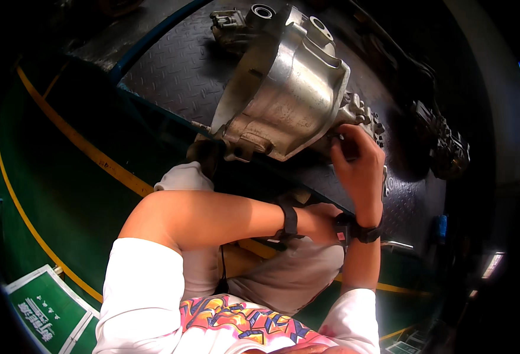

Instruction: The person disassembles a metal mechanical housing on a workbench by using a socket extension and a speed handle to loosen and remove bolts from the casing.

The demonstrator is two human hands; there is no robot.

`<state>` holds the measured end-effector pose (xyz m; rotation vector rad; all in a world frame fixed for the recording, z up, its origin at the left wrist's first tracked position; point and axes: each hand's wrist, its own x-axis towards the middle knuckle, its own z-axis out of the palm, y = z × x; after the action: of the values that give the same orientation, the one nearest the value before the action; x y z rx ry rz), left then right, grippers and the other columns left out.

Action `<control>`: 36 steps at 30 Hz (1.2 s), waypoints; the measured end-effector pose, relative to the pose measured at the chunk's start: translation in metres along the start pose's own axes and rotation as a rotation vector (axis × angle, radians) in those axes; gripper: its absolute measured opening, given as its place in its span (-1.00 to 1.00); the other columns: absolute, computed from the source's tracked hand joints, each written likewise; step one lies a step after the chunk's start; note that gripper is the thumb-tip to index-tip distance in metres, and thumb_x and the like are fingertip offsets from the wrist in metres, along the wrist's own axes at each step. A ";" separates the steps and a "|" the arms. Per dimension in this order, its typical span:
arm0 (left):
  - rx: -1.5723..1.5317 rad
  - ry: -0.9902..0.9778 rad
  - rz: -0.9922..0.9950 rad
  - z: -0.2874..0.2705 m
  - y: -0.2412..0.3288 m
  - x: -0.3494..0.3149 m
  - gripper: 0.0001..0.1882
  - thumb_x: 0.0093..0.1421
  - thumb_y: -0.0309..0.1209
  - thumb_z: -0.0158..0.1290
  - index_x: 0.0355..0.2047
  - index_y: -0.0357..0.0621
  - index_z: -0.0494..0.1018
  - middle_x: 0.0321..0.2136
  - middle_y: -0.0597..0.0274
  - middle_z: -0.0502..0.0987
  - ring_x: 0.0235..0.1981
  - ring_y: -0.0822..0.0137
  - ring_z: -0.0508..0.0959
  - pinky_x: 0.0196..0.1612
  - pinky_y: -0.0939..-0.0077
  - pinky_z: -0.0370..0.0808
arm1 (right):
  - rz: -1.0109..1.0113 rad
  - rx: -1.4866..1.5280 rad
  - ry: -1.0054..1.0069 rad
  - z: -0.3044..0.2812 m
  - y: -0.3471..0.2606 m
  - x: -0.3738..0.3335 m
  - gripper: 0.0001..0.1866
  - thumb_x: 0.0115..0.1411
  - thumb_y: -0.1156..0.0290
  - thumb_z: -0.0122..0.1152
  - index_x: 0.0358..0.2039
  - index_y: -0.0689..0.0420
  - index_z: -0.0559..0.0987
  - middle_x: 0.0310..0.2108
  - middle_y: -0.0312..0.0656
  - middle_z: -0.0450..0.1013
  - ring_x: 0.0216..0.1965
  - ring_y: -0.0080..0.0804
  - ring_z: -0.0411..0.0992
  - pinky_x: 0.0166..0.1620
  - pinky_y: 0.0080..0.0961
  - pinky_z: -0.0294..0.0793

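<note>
A large silver bell-shaped gearbox housing (298,88) lies on a dark diamond-plate workbench (165,74), its wide opening turned to the left. My right hand (359,159) is at the lower right side of the housing, with thumb and forefinger pinched together. A small shiny bit shows between those fingertips, too small to name. Across my lap reaches my left arm, and my left hand (320,217) is beside my right wrist, below the bench edge. Its fingers are hidden behind the right wrist and the black wristbands.
Behind the housing's opening sits a smaller metal part with a round bore (262,12). Dark machine parts (443,144) lie at the right. A ring-shaped metal piece (389,184) is beside my right wrist. Yellow lines (97,154) cross the green floor on the left.
</note>
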<state>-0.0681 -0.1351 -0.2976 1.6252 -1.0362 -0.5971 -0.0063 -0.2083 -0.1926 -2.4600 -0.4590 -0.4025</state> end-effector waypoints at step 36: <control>0.142 -0.087 -0.322 -0.012 0.010 -0.016 -0.52 0.35 -0.10 0.11 -0.29 -0.38 0.69 -0.44 -0.28 0.66 -0.34 -0.26 0.67 -0.17 -0.02 0.58 | 0.356 -0.003 -0.527 -0.099 0.174 -0.052 -0.57 0.32 0.34 0.41 0.14 0.22 0.58 -0.08 -0.09 0.65 -0.18 -0.28 0.61 -0.04 -0.36 0.60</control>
<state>-0.0699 -0.1155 -0.2860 1.9239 -0.9017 -0.8297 0.0008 -0.4125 -0.2230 -2.5673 -0.2149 0.4003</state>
